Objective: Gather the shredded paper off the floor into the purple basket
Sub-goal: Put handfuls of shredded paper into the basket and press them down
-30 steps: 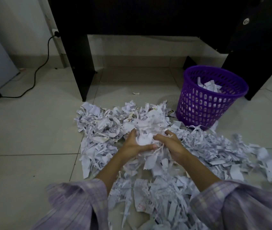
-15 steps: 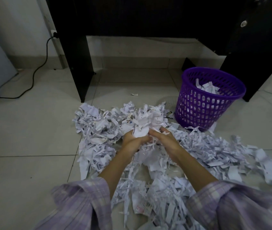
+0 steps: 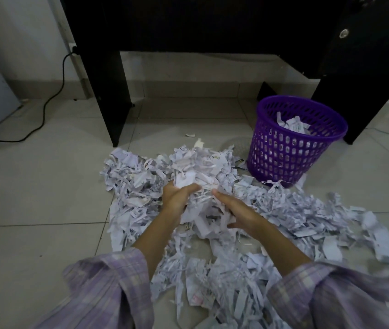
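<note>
Two sleeves (image 3: 108, 288) of lilac plaid fill the near edge, forearms reaching forward over the paper (image 3: 283, 210), a wide heap of white shreds spread across the pale tiled floor (image 3: 34, 186). Print shows on several strips, and a reddish mark on one near piece, but none of it is legible.

At mid-frame both hands meet around a raised clump (image 3: 198, 169) of shreds. Left hand (image 3: 176, 198): fingers curled into the clump's left side, thumb pressed across its front. Right hand (image 3: 233, 210): palm turned inward against the clump's right side, thumb pointing forward; its fingers are buried in the shreds, so how far they curl cannot be told. Loose strips hang from the clump down to the heap.

Beyond and to the right stands the basket (image 3: 283, 153), purple, perforated, upright on the floor, its base touching the far right fringe of the heap. A few shreds lie inside; printed lines on one of them are too small to read. One stray scrap (image 3: 190, 134) lies apart on the tiles behind the heap.

Farther back, a black desk (image 3: 188, 22) spans the top, its left leg (image 3: 108, 91) standing just behind the heap. A black cable (image 3: 46, 108) runs from a wall socket (image 3: 73, 49) down across the floor at far left.
</note>
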{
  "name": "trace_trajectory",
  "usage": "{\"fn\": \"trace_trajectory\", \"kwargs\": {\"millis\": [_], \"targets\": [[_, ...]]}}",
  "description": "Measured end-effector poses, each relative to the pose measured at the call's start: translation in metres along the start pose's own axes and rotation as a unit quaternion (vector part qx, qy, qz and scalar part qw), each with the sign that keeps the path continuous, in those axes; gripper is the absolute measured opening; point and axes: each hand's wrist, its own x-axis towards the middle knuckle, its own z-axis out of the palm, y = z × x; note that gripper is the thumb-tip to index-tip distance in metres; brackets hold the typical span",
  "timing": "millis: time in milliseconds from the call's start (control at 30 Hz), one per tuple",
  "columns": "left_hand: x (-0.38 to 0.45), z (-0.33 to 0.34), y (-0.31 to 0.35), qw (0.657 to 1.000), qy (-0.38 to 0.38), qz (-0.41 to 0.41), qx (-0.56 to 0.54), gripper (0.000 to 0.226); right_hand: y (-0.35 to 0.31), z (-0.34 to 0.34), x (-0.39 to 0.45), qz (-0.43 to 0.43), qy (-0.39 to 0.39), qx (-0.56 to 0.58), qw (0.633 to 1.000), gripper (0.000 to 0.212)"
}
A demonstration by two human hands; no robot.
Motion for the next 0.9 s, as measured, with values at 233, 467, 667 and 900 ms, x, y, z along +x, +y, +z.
{"fn": "trace_trajectory", "kwargs": {"millis": [233, 467, 667, 900], "targets": [[-0.001, 0.011, -0.009, 0.995, -0.015, -0.070, -0.071, 0.059, 0.014, 0.010, 0.005, -0.006, -0.049, -0.019, 0.999, 0.106], [0.001, 0.019, -0.005, 0.991, -0.027, -0.072, -0.108, 0.059, 0.021, 0.019, 0.006, -0.057, -0.041, -0.063, 0.996, 0.041], [0.010, 0.006, -0.002, 0.999, -0.003, -0.042, -0.033, 0.044, 0.019, 0.000, 0.006, -0.029, -0.009, -0.017, 0.999, 0.016], [0.012, 0.001, -0.012, 0.999, 0.018, -0.009, 0.028, 0.041, -0.002, -0.004, 0.004, 0.001, 0.014, 0.125, 0.992, 0.026]]}}
